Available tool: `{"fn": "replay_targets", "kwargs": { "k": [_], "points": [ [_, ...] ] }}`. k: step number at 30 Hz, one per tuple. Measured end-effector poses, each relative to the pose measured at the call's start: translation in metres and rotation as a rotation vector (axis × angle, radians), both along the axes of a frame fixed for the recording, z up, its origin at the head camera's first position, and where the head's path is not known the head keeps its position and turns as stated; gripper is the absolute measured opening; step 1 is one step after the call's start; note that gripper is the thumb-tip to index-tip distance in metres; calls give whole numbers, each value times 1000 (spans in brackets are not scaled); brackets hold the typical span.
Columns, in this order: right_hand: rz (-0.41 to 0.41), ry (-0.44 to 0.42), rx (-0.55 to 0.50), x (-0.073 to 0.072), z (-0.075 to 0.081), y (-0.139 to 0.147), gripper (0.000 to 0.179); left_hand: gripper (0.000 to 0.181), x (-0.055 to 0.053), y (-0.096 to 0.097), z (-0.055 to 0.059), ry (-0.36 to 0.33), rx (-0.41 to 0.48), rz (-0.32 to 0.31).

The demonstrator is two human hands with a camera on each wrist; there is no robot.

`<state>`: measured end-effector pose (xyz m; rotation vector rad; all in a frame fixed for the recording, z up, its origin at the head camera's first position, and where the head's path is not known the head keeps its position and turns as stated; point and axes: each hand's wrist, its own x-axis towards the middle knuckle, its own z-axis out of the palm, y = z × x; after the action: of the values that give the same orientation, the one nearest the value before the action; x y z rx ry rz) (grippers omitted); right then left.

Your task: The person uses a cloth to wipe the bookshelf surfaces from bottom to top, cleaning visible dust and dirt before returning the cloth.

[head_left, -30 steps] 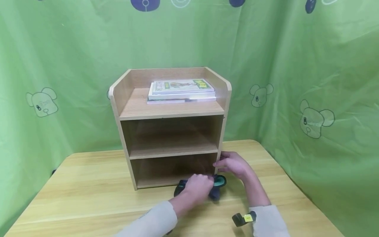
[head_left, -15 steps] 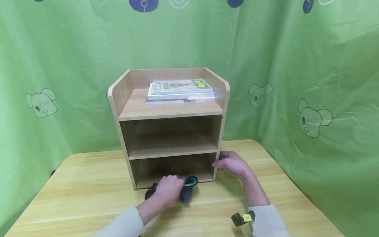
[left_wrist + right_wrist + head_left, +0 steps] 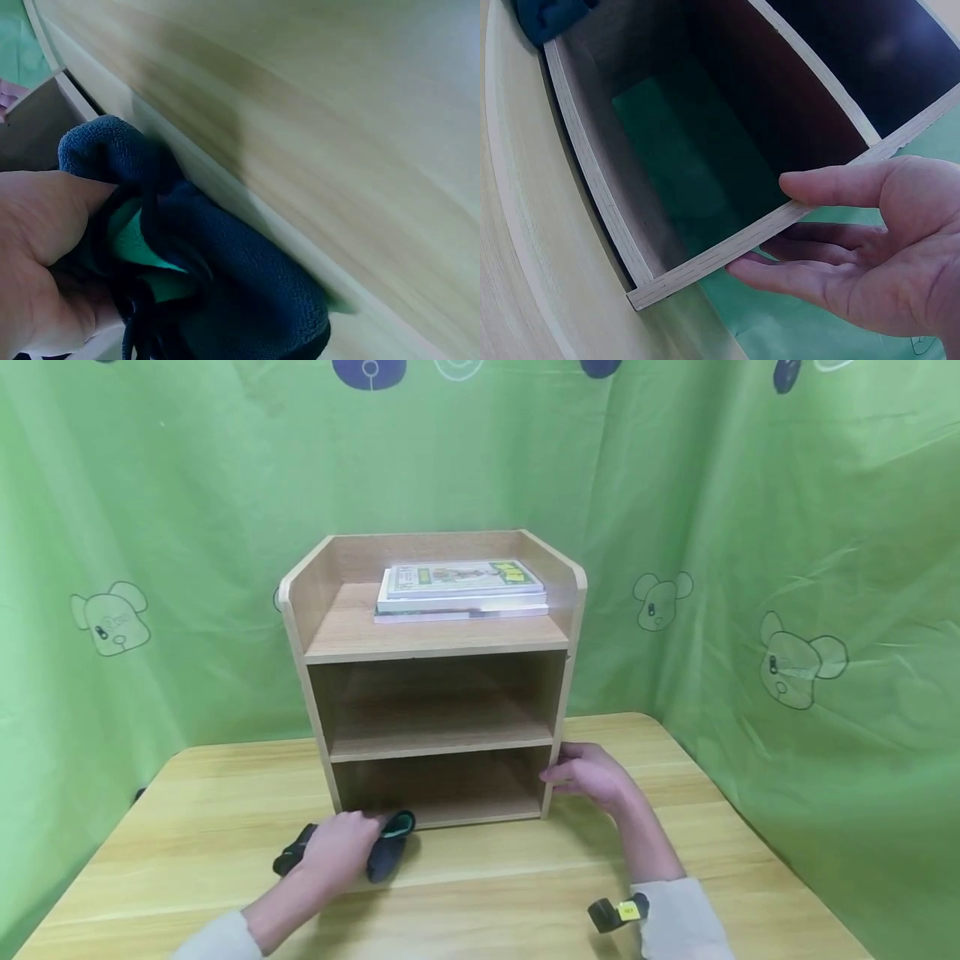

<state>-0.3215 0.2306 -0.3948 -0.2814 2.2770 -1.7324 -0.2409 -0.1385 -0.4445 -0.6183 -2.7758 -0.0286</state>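
My left hand (image 3: 337, 852) grips a dark blue fuzzy cloth (image 3: 386, 858) with a green inner side and dark edging, at the front lower left of a small wooden shelf (image 3: 435, 654). In the left wrist view the cloth (image 3: 247, 270) is bunched in the fingers and lies along the shelf's bottom front edge. Thumb inside and fingers outside, my right hand (image 3: 592, 777) holds the shelf's right side panel near its bottom; the right wrist view shows the panel (image 3: 720, 259) between them.
Several books (image 3: 461, 581) lie stacked on the shelf's top. Two compartments face me. The shelf stands on a light wooden table (image 3: 480, 910), and a green curtain (image 3: 435, 468) with bear faces hangs behind and to the sides.
My left hand has moved left with the cloth along the front of the shelf, from its lower right corner to its lower left. The right hand has stayed on the side panel.
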Motion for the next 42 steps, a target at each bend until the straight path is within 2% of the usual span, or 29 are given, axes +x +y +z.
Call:
{"fn": "replay_targets", "kwargs": {
  "k": [4, 12, 20, 24, 30, 36, 42],
  "points": [
    [0, 0, 9, -1, 0, -1, 73, 19, 1, -6, -4, 12, -16, 5],
    [-6, 5, 39, -4, -1, -1, 71, 21, -3, 5, -3, 47, -30, -15],
    [-9, 4, 28, -4, 0, -1, 70, 20, -9, 22, -6, 61, -52, -94],
    [-11, 4, 24, -3, 0, -1, 68, 21, -15, 45, -7, 76, -95, -140],
    [-3, 5, 28, -3, -1, -1, 70, 19, -23, 93, -10, 114, -179, -180],
    [-4, 7, 28, -3, -1, -2, 68, 26, -31, 142, -8, 60, -222, -180],
    [-20, 15, 27, -4, 0, -2, 67, 24, -37, 182, -9, 47, -248, -191]
  ]
}}
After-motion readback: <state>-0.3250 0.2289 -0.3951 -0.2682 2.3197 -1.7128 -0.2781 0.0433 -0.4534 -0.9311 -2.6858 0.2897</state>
